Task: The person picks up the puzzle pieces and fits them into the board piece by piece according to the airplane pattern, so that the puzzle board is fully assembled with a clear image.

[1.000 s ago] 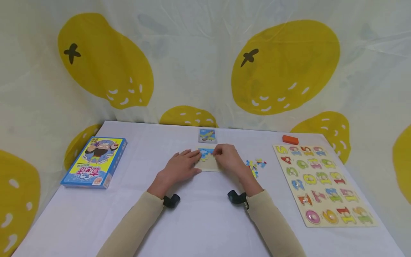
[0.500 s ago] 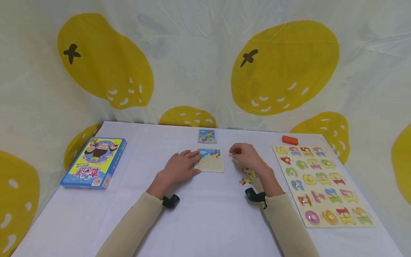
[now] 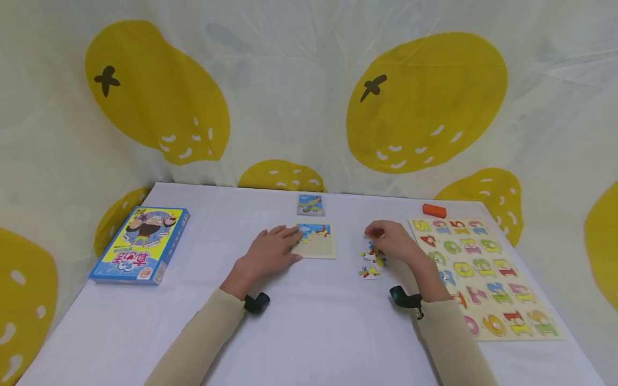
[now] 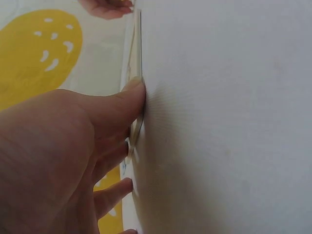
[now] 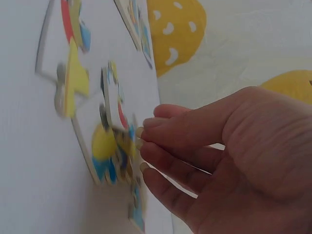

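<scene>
A small wooden jigsaw board lies mid-table, its upper part filled with blue and red pieces and the lower part bare wood. My left hand rests along its left side with fingers extended; in the left wrist view the thumb lies against the board's edge. To the right, my right hand hovers with loosely bent fingers over a small pile of loose puzzle pieces. Up close, its fingertips come right at the overlapping pieces, with nothing visible held between them.
Behind the board lies a small airplane picture. A blue and yellow box stands at the left. On the right lie a wooden number board, partly behind the right forearm, and an orange block. A lemon-patterned curtain encloses the table.
My right hand has left the jigsaw board's upper right corner, where a red and yellow piece now shows, and moved right to the loose pieces. The left hand has stayed in place.
</scene>
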Tool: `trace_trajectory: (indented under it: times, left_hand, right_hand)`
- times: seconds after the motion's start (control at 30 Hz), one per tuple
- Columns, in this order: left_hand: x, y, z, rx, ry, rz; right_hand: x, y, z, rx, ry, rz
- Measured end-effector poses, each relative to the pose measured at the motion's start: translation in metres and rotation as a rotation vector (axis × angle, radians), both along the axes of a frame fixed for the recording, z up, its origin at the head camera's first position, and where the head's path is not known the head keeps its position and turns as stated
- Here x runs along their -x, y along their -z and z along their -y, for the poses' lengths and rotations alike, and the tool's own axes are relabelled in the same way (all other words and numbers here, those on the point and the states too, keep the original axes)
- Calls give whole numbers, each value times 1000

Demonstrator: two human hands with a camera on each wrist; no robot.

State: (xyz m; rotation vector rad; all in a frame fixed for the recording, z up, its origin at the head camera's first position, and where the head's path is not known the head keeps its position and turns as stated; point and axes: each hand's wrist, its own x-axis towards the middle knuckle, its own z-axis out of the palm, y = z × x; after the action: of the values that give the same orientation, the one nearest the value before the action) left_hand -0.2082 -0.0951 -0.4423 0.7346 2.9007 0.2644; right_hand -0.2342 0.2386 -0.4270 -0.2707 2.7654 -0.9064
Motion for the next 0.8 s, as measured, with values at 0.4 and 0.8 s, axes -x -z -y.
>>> trace_trajectory:
  times: [0.4,0.8]
  left_hand:
    - [0,2,0,-3,-11,16]
    - [-1,1,-1,-5,-12,17]
  right_hand:
    - [-4,1,-19,-11,-81,40]
    - [-4,1,-12,-66,-19,87]
